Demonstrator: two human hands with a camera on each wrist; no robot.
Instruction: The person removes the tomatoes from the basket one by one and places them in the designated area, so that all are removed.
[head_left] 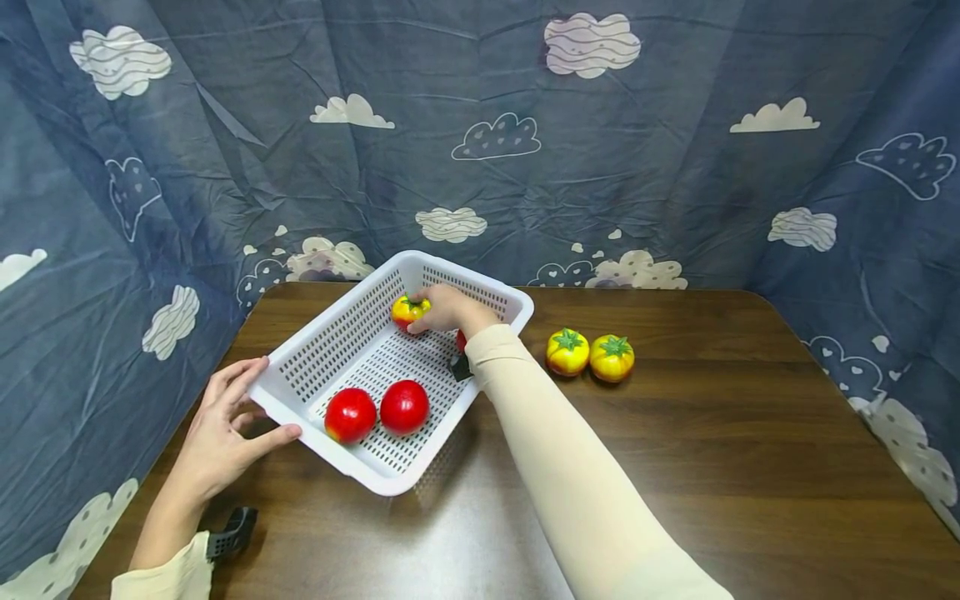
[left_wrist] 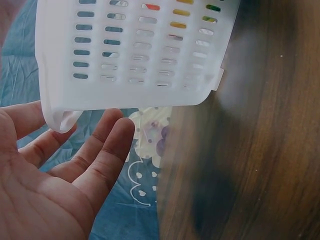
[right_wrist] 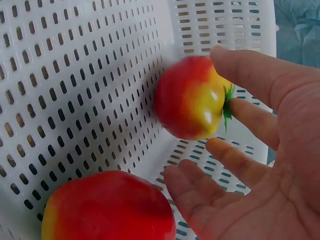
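On the left, the left hand holds a corner of the white basket, thumb and forefinger set widely along its rim. If this hold slackens, I think the basket could swing when its wall is pushed. Inside, at the near end, two red tomatoes lie side by side; being round, they may roll if the basket tilts. In the far corner is the red-yellow tomato. The fingers of the right hand are fairly wide about its stem end; the thumb tip meets it, but I cannot tell a firm grip, so a quick lift might let it slip. Another red tomato is partly hidden by the right arm, and could be knocked. The dark strap is close to the right wall and might catch there.

For edges: the left corner is near the counter's left side, and the far corner is near the curtain, so little room remains there. To the right, beyond two yellow tomatoes, the counter offers wide space.
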